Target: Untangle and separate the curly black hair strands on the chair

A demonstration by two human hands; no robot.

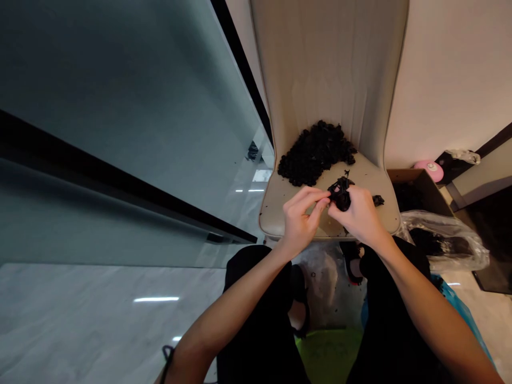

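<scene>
Over the front of the beige chair seat (276, 208), my right hand (358, 210) is closed around a clump of small black pieces (340, 194) that look like moulded rubber parts with thin strands. My left hand (303, 213) meets it from the left, thumb and fingertips pinched together at the clump's edge. Whatever lies between those fingertips is too small to make out. Behind both hands, a large heap of similar black pieces (316, 152) rests against the chair back. One small black piece (377, 200) lies just right of my right hand.
A cardboard box (430, 194) with dark contents stands right of the chair, near a pink round object (429, 170). Before it lies a clear plastic bag (460, 240) holding black material. A frosted glass panel (132, 106) with black framing borders the left side. Black scraps dot the floor below.
</scene>
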